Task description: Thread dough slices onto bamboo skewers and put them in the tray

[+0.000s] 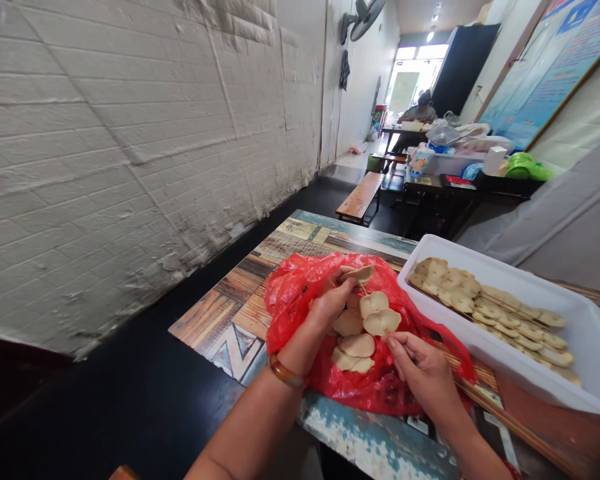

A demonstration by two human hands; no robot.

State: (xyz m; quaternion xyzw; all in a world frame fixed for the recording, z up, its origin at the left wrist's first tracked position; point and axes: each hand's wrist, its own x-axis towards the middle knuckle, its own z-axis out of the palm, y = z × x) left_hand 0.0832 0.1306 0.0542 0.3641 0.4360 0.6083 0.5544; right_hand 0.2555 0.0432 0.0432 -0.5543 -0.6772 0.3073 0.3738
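Left hand: the left hand (333,300), a brown bangle (285,372) at its wrist, pinches one pale slice (359,274) over the bag, at the upper end of a thin stick (364,289).
Right hand: the right hand (423,367) is clamped by thumb and fingertips on the stick's lower end, beside two threaded slices (381,322); the hands are apart, joined only by this skewer.
Loose slices: several pale, thin slices (357,345) lie unthreaded in the red plastic bag (293,287); these look like the part left to do, their full count hidden by folds.
Bare sticks: a bundle of thin sticks (513,417) lies right of the bag, seemingly unused.
White tray: the white plastic tray (525,285) holds overlapping rows of slices (507,327) that appear finished; a fair batch seems done, with bare room at its right end.
Tabletop: the table (250,300) has a patchwork wood print, with a big letter Z near the left edge.
Mid-room: a wooden bench (363,195), then a dark table (430,183) crowded with bags and green plasticware (523,167).
Walls: white brick-pattern covering (130,133) at left, stained low down; a wall fan (367,17) above.
Far end: a seated person (423,110) before a bright doorway (413,77).
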